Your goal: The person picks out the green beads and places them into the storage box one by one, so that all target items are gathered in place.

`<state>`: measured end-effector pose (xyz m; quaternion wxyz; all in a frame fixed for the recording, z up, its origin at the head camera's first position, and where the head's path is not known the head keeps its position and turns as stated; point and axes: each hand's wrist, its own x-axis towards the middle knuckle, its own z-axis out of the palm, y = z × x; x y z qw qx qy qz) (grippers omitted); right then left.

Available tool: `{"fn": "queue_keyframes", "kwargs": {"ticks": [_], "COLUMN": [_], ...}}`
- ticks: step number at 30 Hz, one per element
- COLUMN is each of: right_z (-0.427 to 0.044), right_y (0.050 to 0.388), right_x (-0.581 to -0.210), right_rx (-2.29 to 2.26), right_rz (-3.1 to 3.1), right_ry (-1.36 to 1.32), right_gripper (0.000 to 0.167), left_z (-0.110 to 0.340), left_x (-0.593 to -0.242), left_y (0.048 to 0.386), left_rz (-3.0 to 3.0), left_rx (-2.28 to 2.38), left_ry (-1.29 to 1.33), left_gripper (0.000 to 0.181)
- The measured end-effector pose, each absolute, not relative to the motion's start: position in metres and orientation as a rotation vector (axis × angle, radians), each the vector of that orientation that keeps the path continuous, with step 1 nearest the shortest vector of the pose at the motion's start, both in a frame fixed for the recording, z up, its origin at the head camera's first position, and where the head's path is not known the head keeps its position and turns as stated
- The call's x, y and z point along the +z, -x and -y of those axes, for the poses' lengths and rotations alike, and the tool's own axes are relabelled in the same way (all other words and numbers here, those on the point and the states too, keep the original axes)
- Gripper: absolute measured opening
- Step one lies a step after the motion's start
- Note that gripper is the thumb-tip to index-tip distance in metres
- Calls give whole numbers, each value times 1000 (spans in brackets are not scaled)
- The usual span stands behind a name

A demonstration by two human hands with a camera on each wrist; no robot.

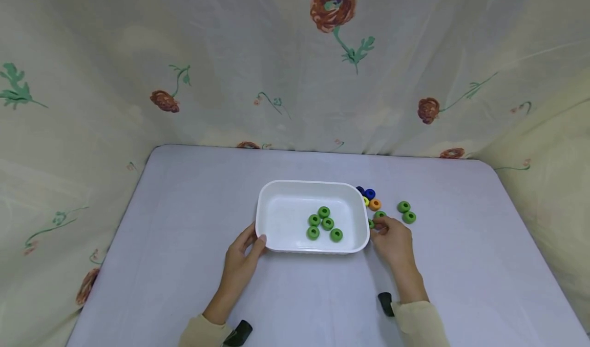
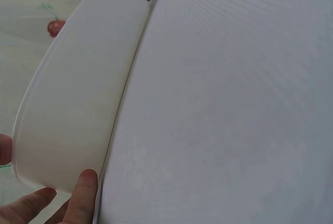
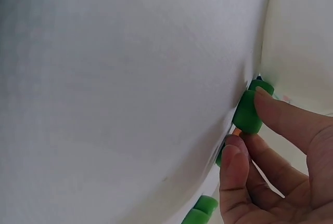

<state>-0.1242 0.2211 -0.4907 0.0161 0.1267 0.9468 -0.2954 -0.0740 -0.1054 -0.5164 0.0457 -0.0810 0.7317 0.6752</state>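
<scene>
Left hand [image 1: 241, 260] of mine grips the white tray [image 1: 283, 216] at its near left corner, thumb at the rim and fingertips against the outer wall. With my right hand [image 1: 394, 240] I pinch a green bead [image 3: 247, 114] between thumb and fingers, just beside the tray's right wall. Five green beads [image 1: 328, 224] sit inside the tray, right of its middle. Outside, beyond my right fingers, an orange bead [image 1: 375, 204] lies near yellow and blue beads [image 1: 370, 194]; two more green ones [image 1: 408, 217] touch farther right on the white table [image 1: 313, 301].
</scene>
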Motion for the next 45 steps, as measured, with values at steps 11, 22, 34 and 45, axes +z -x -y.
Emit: {"fn": "queue_keyframes", "kwargs": {"ticks": [11, 22, 34, 45], "right_z": [-221, -221, -221, -214], "right_y": [125, 126, 126, 120], "right_x": [-494, -493, -488, -452], "right_rx": [-897, -922, -948, -941], "right_rz": [-2971, -2989, -2987, -2989], "right_ry": [-356, -365, -407, -520], "right_gripper": [35, 35, 34, 42], "left_z": [106, 105, 105, 105], "left_x": [-517, -517, -517, -518], "left_y": [74, 75, 75, 74], "left_rz": [-2245, -2249, -2251, -2256], "left_rx": [2053, 2055, 2052, 2048], "left_ry": [250, 246, 256, 256], "left_gripper": [55, 55, 55, 54]}}
